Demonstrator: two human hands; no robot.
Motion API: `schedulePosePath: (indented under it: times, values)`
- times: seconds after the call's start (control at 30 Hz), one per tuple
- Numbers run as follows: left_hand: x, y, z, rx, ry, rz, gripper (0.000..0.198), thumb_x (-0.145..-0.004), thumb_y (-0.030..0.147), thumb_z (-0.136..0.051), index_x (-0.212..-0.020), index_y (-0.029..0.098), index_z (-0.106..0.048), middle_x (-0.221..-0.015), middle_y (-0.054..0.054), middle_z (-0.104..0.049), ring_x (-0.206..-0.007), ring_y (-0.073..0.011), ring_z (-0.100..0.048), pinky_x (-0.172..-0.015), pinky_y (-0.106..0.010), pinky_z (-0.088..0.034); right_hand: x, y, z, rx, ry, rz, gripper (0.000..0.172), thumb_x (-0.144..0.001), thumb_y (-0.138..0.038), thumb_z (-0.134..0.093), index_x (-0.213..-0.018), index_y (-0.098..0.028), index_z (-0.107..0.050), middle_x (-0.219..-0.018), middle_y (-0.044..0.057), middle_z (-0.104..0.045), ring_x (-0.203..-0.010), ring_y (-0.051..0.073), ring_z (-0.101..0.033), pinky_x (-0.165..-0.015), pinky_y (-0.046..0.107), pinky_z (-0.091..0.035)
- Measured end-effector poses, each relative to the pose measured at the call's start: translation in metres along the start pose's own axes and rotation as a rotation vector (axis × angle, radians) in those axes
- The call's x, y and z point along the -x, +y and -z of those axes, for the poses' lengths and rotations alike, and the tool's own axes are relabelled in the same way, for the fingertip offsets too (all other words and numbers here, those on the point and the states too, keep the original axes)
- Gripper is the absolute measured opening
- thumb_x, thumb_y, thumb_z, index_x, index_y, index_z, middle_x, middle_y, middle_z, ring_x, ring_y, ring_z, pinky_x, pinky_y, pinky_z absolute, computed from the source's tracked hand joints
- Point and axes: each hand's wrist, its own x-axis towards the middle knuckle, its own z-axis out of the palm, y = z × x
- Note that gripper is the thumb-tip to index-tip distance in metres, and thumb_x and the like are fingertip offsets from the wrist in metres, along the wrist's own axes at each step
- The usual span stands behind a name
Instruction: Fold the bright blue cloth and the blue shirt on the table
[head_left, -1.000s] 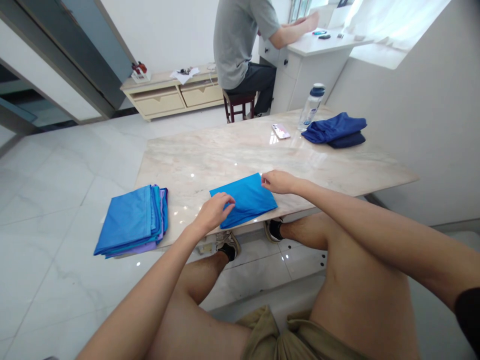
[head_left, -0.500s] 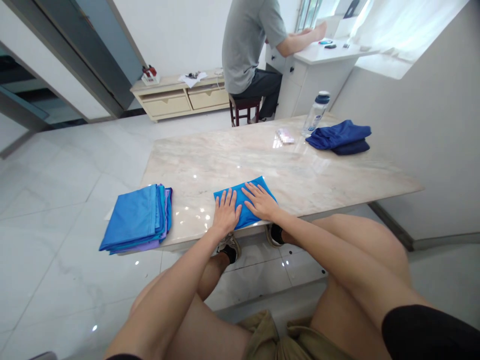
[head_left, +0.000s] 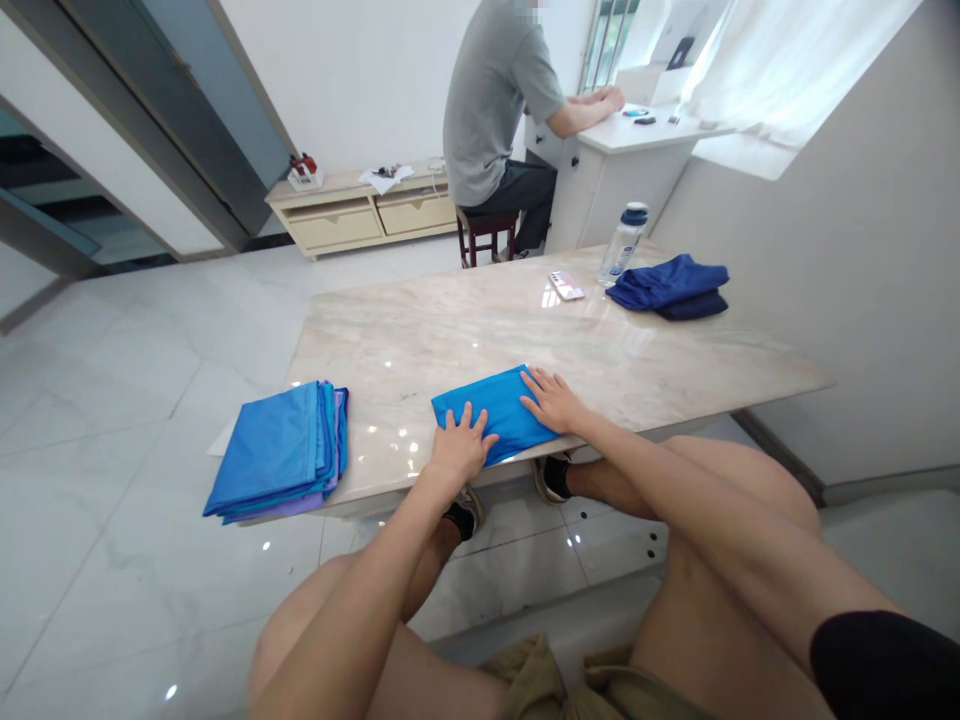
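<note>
The marble-patterned table point(head_left: 465, 330) fills the middle of the view, its long side running left to right, and everything below is placed from it. Beyond its far edge a person in a grey shirt point(head_left: 491, 110) sits on a dark stool at a white desk, head blurred out. At the table's near left corner lies a stack of folded cloths point(head_left: 281, 450), blues over a lilac one, partly overhanging the edge. At the far right corner sits a dark blue bundle of fabric point(head_left: 667, 285), how it is folded hard to make out.

At the middle of the table's near edge lies the folded blue cloth point(head_left: 491, 410), a flat rectangle whose long axis runs left to right, slightly raised toward the right; its near edge reaches the table's rim. The left hand point(head_left: 459, 450) rests flat on its near left corner, fingers spread and lying open, gripping nothing. The right hand point(head_left: 553, 402) presses flat on its right end, fingers likewise splayed.

Just left of the dark bundle stands a clear water bottle point(head_left: 621, 245) with a blue cap; its label is too small to read. A phone point(head_left: 567, 286) lies flat beside it.
</note>
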Motion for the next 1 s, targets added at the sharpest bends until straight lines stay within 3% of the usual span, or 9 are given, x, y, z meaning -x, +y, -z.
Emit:
schedulePosePath:
  times: [0.1, 0.17, 0.27, 0.4, 0.47, 0.53, 0.7, 0.83, 1.0]
  values:
    - [0.019, 0.007, 0.026, 0.011, -0.049, -0.011, 0.060, -0.115, 0.049, -0.037, -0.137, 0.010, -0.077, -0.144, -0.027, -0.071, -0.136, -0.0440, -0.066, -0.108, -0.054, -0.054, -0.020, 0.015, 0.045, 0.004, -0.216, 0.065, 0.062, -0.109, -0.038, -0.058, -0.166, -0.014, -0.055, -0.173, 0.019, -0.048, -0.160, 0.038, -0.046, -0.133, 0.048, -0.037]
    - [0.032, 0.007, 0.036, 0.040, -0.110, -0.036, 0.058, -0.114, 0.050, -0.040, -0.123, 0.010, -0.082, -0.126, -0.025, -0.079, -0.124, -0.0421, -0.073, -0.103, -0.051, -0.056, -0.036, 0.023, 0.075, -0.010, -0.306, 0.036, 0.045, -0.105, -0.030, -0.064, -0.146, -0.014, -0.073, -0.152, 0.020, -0.069, -0.145, 0.038, -0.063, -0.126, 0.045, -0.045]
    - [0.049, 0.001, 0.037, 0.104, -0.250, -0.107, 0.054, -0.113, 0.050, -0.045, -0.132, 0.012, -0.078, -0.131, -0.022, -0.078, -0.124, -0.0409, -0.074, -0.100, -0.047, -0.058, -0.055, 0.025, 0.099, -0.030, -0.287, -0.047, 0.035, -0.105, -0.029, -0.065, -0.135, -0.014, -0.077, -0.137, 0.019, -0.077, -0.135, 0.036, -0.070, -0.120, 0.043, -0.050]
    - [0.057, -0.012, 0.023, 0.109, -0.313, -0.163, 0.051, -0.111, 0.045, -0.049, -0.143, 0.012, -0.070, -0.145, -0.020, -0.071, -0.130, -0.0404, -0.071, -0.103, -0.047, -0.057, -0.072, 0.013, 0.086, -0.144, -0.301, -0.201, 0.062, -0.102, -0.040, -0.076, -0.155, -0.012, -0.058, -0.129, 0.019, -0.079, -0.115, 0.030, -0.078, -0.102, 0.040, -0.063]
    - [0.057, -0.016, 0.017, 0.087, -0.282, -0.177, 0.049, -0.111, 0.043, -0.049, -0.144, 0.012, -0.069, -0.146, -0.020, -0.069, -0.128, -0.0399, -0.071, -0.104, -0.048, -0.057, -0.082, 0.003, 0.075, -0.241, -0.360, -0.301, 0.073, -0.095, -0.050, -0.085, -0.149, -0.008, -0.060, -0.121, 0.021, -0.079, -0.099, 0.029, -0.080, -0.086, 0.041, -0.068]
    - [0.054, -0.018, 0.012, 0.071, -0.253, -0.193, 0.048, -0.112, 0.042, -0.048, -0.145, 0.013, -0.068, -0.144, -0.019, -0.069, -0.125, -0.0393, -0.072, -0.104, -0.049, -0.057, -0.094, -0.006, 0.068, -0.336, -0.401, -0.372, 0.073, -0.085, -0.055, -0.093, -0.134, -0.007, -0.067, -0.120, 0.022, -0.077, -0.096, 0.029, -0.079, -0.077, 0.040, -0.070]
    - [0.047, -0.022, 0.009, 0.070, -0.216, -0.197, 0.046, -0.113, 0.038, -0.047, -0.148, 0.014, -0.065, -0.141, -0.020, -0.069, -0.128, -0.0383, -0.071, -0.104, -0.048, -0.057, -0.106, -0.010, 0.065, -0.491, -0.433, -0.443, 0.064, -0.073, -0.048, -0.103, -0.115, -0.010, -0.072, -0.118, 0.016, -0.077, -0.103, 0.026, -0.075, -0.081, 0.037, -0.071]
    - [0.045, -0.024, 0.012, 0.086, -0.206, -0.169, 0.052, -0.113, 0.036, -0.046, -0.159, 0.015, -0.055, -0.148, -0.022, -0.065, -0.129, -0.0377, -0.071, -0.104, -0.047, -0.056, -0.081, 0.025, 0.069, -0.634, -0.505, -0.547, 0.054, -0.064, -0.042, -0.108, -0.094, -0.012, -0.074, -0.097, 0.008, -0.076, -0.094, 0.021, -0.073, -0.084, 0.034, -0.070]
    - [0.044, -0.025, 0.020, 0.089, -0.192, -0.168, 0.048, -0.112, 0.035, -0.046, -0.151, 0.014, -0.063, -0.145, -0.023, -0.067, -0.130, -0.0385, -0.069, -0.106, -0.048, -0.054, -0.023, 0.102, 0.087, -0.533, -0.303, -0.792, 0.046, -0.079, -0.043, -0.100, -0.101, -0.012, -0.073, -0.099, 0.009, -0.076, -0.092, 0.019, -0.073, -0.076, 0.029, -0.068]
